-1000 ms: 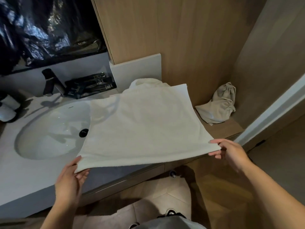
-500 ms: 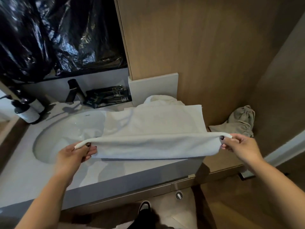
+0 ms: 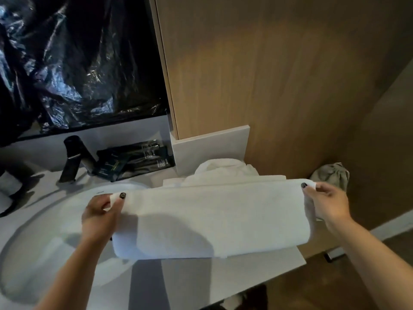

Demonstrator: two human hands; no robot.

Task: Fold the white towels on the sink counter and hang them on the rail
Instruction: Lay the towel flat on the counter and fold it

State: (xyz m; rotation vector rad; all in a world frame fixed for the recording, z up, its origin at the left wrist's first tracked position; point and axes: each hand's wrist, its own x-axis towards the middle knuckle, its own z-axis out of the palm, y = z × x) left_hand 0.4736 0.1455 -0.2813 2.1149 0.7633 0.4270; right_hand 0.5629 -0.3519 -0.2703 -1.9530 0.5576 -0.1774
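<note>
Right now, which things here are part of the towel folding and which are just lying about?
In the job:
towel, pinched at its ends by the left hand and right hand
second towel, bunched behind it
counter

Lying about:
tap
dark packets
grey pouch
black plastic sheet

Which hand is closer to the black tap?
The left hand. It pinches the near end of the white towel just in front of the black tap. The right hand pinches the towel's far end, across the counter from the tap.
</note>
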